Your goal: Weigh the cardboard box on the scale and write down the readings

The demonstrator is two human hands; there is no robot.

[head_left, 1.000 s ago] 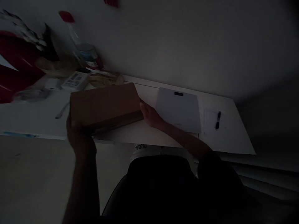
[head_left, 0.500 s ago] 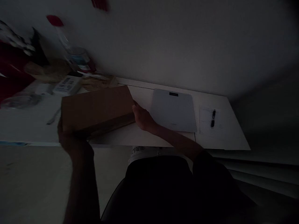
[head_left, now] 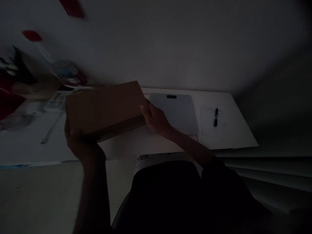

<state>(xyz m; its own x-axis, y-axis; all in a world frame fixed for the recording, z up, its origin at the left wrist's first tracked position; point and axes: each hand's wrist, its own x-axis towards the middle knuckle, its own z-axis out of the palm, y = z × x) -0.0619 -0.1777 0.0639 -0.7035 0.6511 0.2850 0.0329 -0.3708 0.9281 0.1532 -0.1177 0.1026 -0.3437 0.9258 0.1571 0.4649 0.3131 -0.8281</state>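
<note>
A brown cardboard box (head_left: 106,109) is held tilted above the white table between my two hands. My left hand (head_left: 79,143) grips its left end, with the thumb at the near lower corner and most fingers hidden behind it. At the right end my right hand (head_left: 157,120) clasps the box, thumb on the near side. Just right of that hand, a flat pale-grey scale (head_left: 176,113) with a small dark display lies on the table. Farther right, a black pen (head_left: 215,117) rests on a spiral notepad (head_left: 207,125).
Cluttered at the left are a clear bottle (head_left: 65,71), a white printed box (head_left: 56,101), a red item (head_left: 9,100) and a thin strip (head_left: 51,130). A wall rises behind the white table (head_left: 234,126), whose right edge ends near a dark gap.
My view has turned right, so the table's contents shift left in the picture. Both hands have carried the box rightward along the table, and it now overlaps the scale's side more closely.
</note>
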